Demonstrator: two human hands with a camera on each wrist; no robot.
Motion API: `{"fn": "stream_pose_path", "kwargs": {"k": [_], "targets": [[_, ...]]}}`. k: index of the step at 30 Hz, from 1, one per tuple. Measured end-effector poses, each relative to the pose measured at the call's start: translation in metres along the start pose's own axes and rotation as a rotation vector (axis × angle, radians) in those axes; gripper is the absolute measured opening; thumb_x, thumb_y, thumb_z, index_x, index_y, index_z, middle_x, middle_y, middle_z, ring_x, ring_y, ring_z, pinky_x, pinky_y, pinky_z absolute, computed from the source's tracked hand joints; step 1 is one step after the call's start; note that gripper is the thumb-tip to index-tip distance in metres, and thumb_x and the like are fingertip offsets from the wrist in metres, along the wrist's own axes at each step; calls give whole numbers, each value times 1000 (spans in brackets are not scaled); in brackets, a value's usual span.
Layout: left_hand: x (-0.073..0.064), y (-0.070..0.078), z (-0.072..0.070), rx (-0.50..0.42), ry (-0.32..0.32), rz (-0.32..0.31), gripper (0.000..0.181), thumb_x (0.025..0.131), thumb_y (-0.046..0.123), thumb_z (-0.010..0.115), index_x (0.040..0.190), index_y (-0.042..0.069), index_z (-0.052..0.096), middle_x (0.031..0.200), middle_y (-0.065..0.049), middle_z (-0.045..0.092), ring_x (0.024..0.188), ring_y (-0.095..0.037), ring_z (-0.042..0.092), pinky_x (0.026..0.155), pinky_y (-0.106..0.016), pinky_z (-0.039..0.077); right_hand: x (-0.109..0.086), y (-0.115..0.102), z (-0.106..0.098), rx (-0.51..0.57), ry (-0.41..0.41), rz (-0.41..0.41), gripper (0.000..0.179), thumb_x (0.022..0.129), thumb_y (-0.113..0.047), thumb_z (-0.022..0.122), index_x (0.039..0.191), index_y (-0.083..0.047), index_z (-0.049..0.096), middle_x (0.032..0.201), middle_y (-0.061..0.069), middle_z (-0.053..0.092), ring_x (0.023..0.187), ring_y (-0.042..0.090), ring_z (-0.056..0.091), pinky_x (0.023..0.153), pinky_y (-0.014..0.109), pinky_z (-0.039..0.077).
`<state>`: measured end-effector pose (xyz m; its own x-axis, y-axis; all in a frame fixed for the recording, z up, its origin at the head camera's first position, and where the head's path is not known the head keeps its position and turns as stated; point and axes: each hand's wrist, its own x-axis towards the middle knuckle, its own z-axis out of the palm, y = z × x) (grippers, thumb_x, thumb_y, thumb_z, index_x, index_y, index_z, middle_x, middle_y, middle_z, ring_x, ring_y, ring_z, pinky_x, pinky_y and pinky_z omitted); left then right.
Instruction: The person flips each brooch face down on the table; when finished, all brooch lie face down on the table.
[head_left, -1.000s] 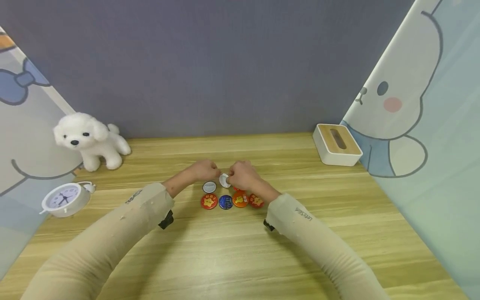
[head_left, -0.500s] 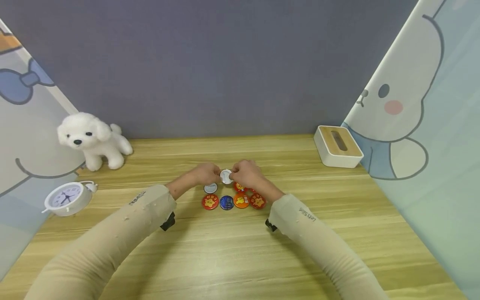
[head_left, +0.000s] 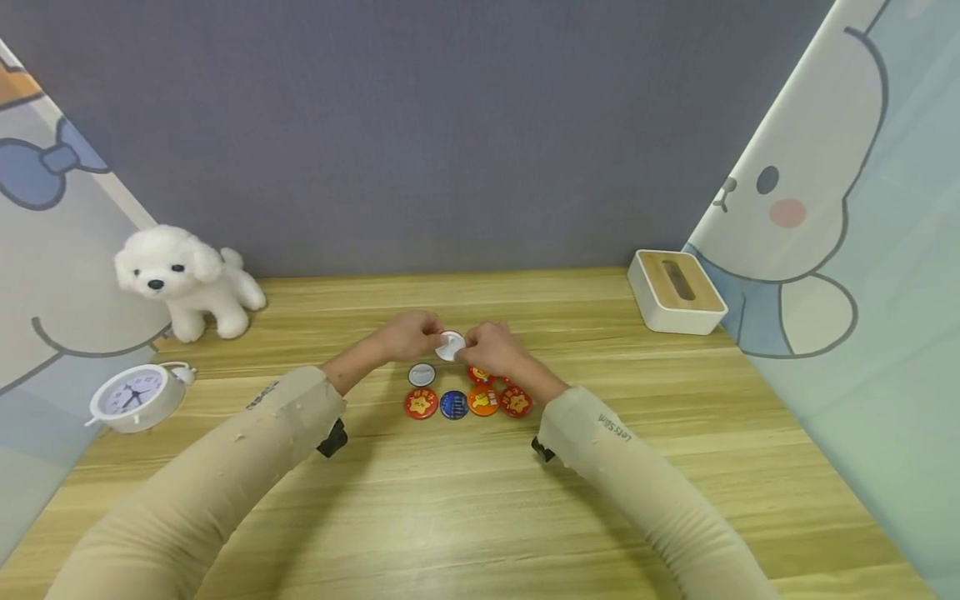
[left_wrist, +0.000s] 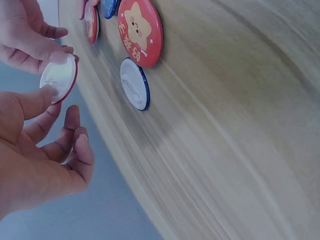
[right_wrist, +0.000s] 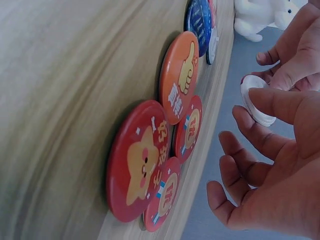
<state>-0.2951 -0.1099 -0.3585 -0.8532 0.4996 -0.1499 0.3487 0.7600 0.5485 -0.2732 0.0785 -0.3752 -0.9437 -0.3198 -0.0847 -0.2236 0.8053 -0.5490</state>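
Note:
Between both hands, a round pin badge [head_left: 450, 345] shows its white back and pin, with a red rim in the left wrist view. My left hand [head_left: 407, 336] pinches one edge with thumb and fingers, while my right hand [head_left: 492, 348] pinches the opposite edge. Both wrist views show the badge lifted off the table. Nearer me lies a face-down badge [head_left: 422, 375] with a dark blue rim. In front are a red star badge [head_left: 421, 403], a blue badge [head_left: 453, 405], an orange thumbs-up badge [head_left: 482, 400] and another red star badge [right_wrist: 137, 162].
Two red badges with yellow centres, one a red badge [right_wrist: 189, 130], lie behind the front row, partly covered by my right hand in the head view. A white plush dog [head_left: 183, 279] and alarm clock [head_left: 135, 398] stand left. A tissue box [head_left: 677, 292] sits back right.
The badge has moved slightly away from me. My left hand, beside it one second ago, now grips its left edge. My right hand has kept its grip.

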Motion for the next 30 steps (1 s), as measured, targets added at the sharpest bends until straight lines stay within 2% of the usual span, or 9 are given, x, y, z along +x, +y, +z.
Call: {"fn": "stream_pose_path", "kwargs": {"k": [4, 7, 11, 12, 15, 18, 19, 25, 30], "targets": [[1, 1, 0, 140, 37, 68, 18, 101, 21, 59, 97, 5, 66, 80, -3, 63, 71, -16, 50, 69, -30, 40, 1, 1, -1, 57, 12, -11, 15, 91, -22, 70, 87, -8, 71, 76, 0, 65, 77, 18, 52, 79, 31, 46], [0, 5, -1, 214, 40, 110, 18, 99, 21, 62, 95, 5, 68, 81, -4, 67, 72, -17, 53, 71, -32, 42, 2, 1, -3, 95, 17, -27, 12, 91, -18, 69, 95, -7, 71, 90, 5, 70, 73, 15, 55, 63, 23, 44], [-1, 8, -2, 247, 18, 133, 18, 97, 22, 64, 96, 4, 70, 84, -5, 69, 73, -17, 55, 69, -31, 44, 3, -1, -6, 58, 11, -60, 12, 90, -15, 67, 98, -7, 72, 99, 7, 70, 82, 17, 58, 69, 28, 48], [0, 9, -1, 244, 10, 128, 19, 97, 22, 64, 97, 4, 70, 85, -5, 69, 73, -17, 55, 68, -30, 44, 3, -2, -7, 39, 11, -66, 11, 90, -15, 67, 97, -8, 72, 99, 6, 71, 84, 18, 58, 78, 31, 50], [2, 8, -1, 236, -3, 114, 20, 97, 24, 64, 98, 4, 70, 87, -5, 70, 74, -16, 56, 67, -29, 43, 3, -2, -9, -3, 0, -71, 11, 90, -16, 67, 96, -10, 73, 99, 5, 70, 89, 20, 58, 89, 42, 49], [3, 7, -1, 215, -23, 94, 21, 97, 24, 65, 100, 4, 70, 89, -6, 70, 75, -17, 56, 67, -28, 44, 3, -2, -11, -45, -8, -71, 11, 90, -18, 67, 95, -10, 74, 99, 5, 70, 91, 21, 58, 94, 44, 46], [3, 7, -2, 210, -31, 87, 21, 97, 24, 65, 100, 4, 70, 90, -6, 69, 76, -17, 56, 68, -29, 44, 3, -2, -11, -55, -13, -70, 12, 90, -18, 68, 95, -10, 74, 100, 5, 69, 92, 22, 57, 90, 43, 46], [2, 3, -4, 206, -75, 64, 17, 95, 20, 67, 100, 4, 70, 95, -8, 69, 84, -20, 60, 78, -36, 48, 4, -2, -11, -120, -34, -64, 12, 90, -20, 68, 92, -12, 76, 102, 4, 67, 103, 26, 53, 91, 42, 43], [4, -1, 1, 238, -83, 96, 17, 95, 21, 67, 101, 5, 71, 97, -8, 71, 90, -22, 63, 85, -41, 49, 6, 1, -9, -168, -41, -71, 18, 89, -20, 67, 73, -13, 69, 81, 1, 63, 84, 22, 55, 74, 34, 41]]}}
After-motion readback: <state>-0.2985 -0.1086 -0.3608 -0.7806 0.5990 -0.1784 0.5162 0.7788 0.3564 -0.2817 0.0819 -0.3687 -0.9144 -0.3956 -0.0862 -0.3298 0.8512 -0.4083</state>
